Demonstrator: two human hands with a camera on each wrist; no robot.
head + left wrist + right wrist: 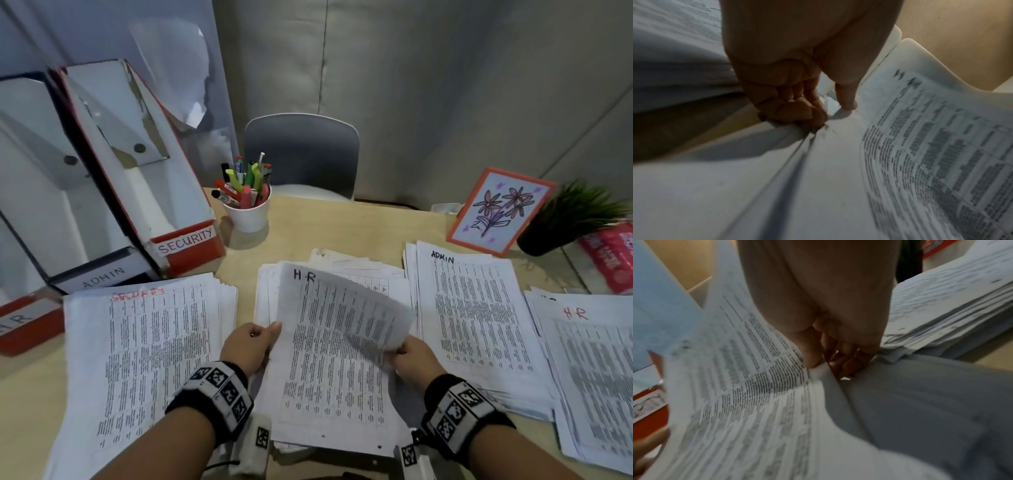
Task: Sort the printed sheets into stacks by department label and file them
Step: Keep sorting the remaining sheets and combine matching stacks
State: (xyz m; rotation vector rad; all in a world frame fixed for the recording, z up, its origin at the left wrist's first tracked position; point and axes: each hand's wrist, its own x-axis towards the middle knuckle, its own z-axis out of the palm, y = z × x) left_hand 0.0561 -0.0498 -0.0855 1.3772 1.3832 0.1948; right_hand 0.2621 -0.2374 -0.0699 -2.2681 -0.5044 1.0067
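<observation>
A printed sheet marked H R (339, 329) curls up off the unsorted middle pile (274, 404). My right hand (407, 353) pinches its right edge between thumb and fingers (812, 360). My left hand (253, 342) grips the left edge of the middle pile, fingers curled under and thumb on top (846, 104). On the desk lie a SECURITY stack (144, 346) at the left, an ADMIN stack (476, 308) right of centre, and an H R stack (589, 370) at the far right.
Three file boxes stand at the left: SECURITY (185, 240), ADMIN (102, 279) and H R (20, 322). A white cup of markers (246, 205), a framed flower drawing (500, 210), a potted plant (575, 219) and a pink packet (613, 260) line the back. A chair (301, 154) stands behind the desk.
</observation>
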